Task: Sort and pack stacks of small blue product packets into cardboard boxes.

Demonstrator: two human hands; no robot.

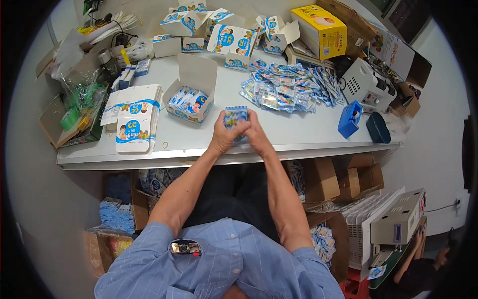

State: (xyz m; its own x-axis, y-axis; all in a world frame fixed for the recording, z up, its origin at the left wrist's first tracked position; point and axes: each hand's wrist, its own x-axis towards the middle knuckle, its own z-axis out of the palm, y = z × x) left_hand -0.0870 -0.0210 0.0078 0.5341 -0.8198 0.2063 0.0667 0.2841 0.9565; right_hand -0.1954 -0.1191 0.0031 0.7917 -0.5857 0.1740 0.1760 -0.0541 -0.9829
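Both hands are closed around a small bundle of blue and white sachets [235, 116] above the table's front edge. My left hand [222, 136] grips the bundle's left side, and my right hand [256, 134] its right side, with the thumbs across the front. How many sachets are in the bundle I cannot tell. Just beyond and left of my hands stands an open white carton [190, 68], its lid raised and several sachets inside. To the right of it spreads a loose heap of the same sachets [284, 88].
Flat folded cartons [133, 122] are stacked at the left. More printed cartons [231, 40] and a yellow box [318, 31] stand at the back. A blue holder [350, 119], a dark green cup [378, 128] and a white machine [367, 85] are at the right. Another person [418, 266] works at lower right.
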